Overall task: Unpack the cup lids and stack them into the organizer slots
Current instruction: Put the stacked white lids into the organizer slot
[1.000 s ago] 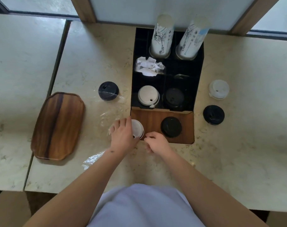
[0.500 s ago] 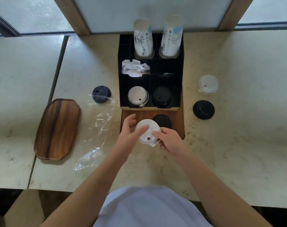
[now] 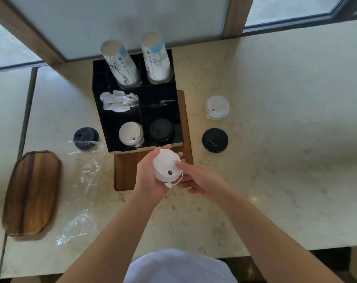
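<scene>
White lids point(image 3: 167, 164) lifted higher; both hands point(image 3: 148, 174) gripping stack above organizer point(image 3: 100, 111).

Both hands, left hand point(image 3: 147, 176) and right hand point(image 3: 196, 178), held white lids point(image 3: 167, 166) at the organizer's point(image 3: 100, 119) six o'clock edge.

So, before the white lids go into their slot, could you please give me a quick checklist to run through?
1. White lids gripped: ok, the left hand wraps the stack and the right hand steadies it.
2. Wrapper off: ok, the plastic lies on the counter.
3. Target slot found: ok, a white stack already sits in the organizer's near-left slot.
4. Room above that stack: cannot tell, depth is hidden.
5. Colour match: ok, the black stack is in the slot beside it.
6. Path clear: ok, nothing lies between the hands and the slot.
</scene>
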